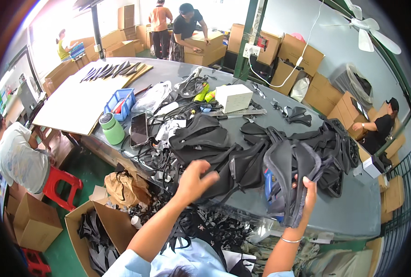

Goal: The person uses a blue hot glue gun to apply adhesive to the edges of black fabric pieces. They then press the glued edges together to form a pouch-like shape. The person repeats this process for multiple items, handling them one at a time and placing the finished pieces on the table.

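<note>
My right hand [305, 197], with a bangle at its wrist, is closed around the lower right part of a long black moulded piece [284, 161]. That piece stands tilted up above the table; it has curved lobes, a narrow lower end and a fuzzy grey edge. My left hand [195, 183] is empty, its fingers apart, at the near side of a heap of similar black pieces [205, 134]. Just left of the held piece, a blue object [268, 184] shows partly; its kind is hidden.
Across the grey table [353, 203] lie a green flask [111, 129], a phone [139, 130], a blue basket [119, 104], a white box [233, 98] and cables. An open carton [115, 226] of black pieces stands low at left. Several people work nearby.
</note>
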